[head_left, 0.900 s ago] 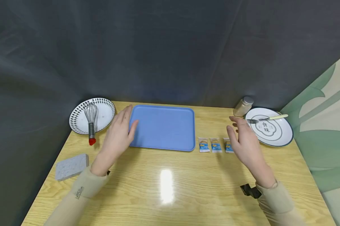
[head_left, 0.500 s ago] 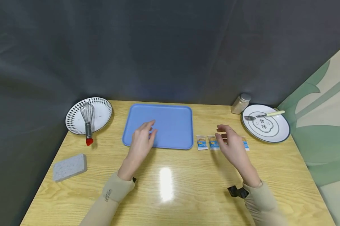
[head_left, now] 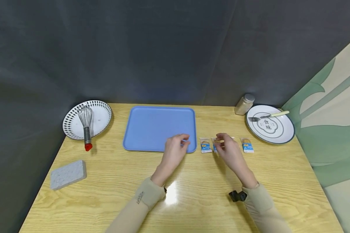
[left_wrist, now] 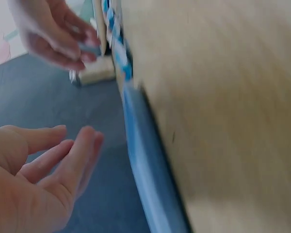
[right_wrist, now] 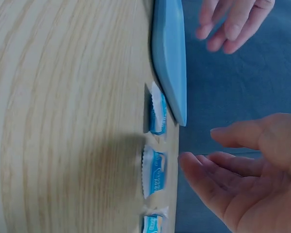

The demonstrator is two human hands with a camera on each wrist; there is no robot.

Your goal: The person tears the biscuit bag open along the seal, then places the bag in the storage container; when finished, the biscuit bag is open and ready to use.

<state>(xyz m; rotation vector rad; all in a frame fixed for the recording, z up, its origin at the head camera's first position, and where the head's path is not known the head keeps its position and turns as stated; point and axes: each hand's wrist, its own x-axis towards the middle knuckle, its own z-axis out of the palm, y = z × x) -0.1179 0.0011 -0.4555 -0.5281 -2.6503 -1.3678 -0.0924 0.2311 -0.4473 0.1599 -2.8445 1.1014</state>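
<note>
so both hands have drifted in toward the middle since a second ago: the left hand (head_left: 175, 150) left the tray's far-left edge and now hovers over the near-right corner of the blue tray (head_left: 151, 126), fingers loose, holding nothing. The right hand (head_left: 228, 150) slid over from the plate side and sits above the middle of 3 snack packets (head_left: 205, 145), fingers relaxed, not gripping yet

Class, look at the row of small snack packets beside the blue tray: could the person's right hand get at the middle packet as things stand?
Probably yes. The right hand hovers open just above the middle packet, fingers spread, with nothing between them; the blue tray and left hand sit off to the side.
</note>
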